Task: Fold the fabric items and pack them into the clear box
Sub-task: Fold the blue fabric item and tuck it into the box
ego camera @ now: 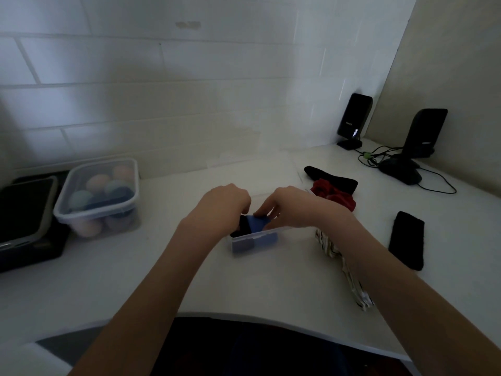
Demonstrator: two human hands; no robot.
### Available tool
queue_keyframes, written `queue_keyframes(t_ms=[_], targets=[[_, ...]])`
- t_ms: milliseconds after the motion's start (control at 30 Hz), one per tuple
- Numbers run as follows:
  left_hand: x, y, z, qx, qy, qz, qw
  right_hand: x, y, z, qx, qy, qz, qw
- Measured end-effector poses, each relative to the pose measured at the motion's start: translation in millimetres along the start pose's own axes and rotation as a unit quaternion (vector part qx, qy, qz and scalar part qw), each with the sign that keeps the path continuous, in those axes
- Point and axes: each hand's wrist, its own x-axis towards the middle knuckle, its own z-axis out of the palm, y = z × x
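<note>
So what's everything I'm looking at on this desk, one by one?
clear box: one, see-through, desk middle, under both hands.
blue cloth: one, blue, going into the clear box.
black cloth in box: one, black, left of the blue cloth.
red cloth: one, red, right of the box.
black strips: two, black, one far right, one behind the red cloth.
striped cloth: one, pale with dark stripes, under the right forearm.
tub of balls: one, clear, pastel and blue balls, left.
black device: one, far left edge.
speakers: two, black, back right.
mouse: one, black, wired.
left hand: curled, fingertips in the box.
right hand: pinching the blue cloth.
</note>
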Motion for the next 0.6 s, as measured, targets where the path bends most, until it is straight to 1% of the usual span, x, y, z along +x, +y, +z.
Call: queue_keyframes(t_ms=[133,200,400,600], targets=[[-3.7,2.7,-0.2,-0.010,0.009,0.022,1.000,0.3,-4.0,-1.3,-0.017,-0.008,-0.008,1.000],[-5.1,8.0,-0.3,0.006,0.013,0.026,1.000,1.9,-5.5,-0.6,-0.025,-0.008,-0.012,1.000],[-8.4,24.8,-7.5,0.036,-0.020,-0.005,0.999,4.2,-5.4,0.1,-0.042,-0.019,-0.004,0.999],[-8.7,26.4,-10.4,0.023,-0.030,-0.013,0.999,6.2,-0.1,0.3,-0.021,-0.024,-0.007,0.999]])
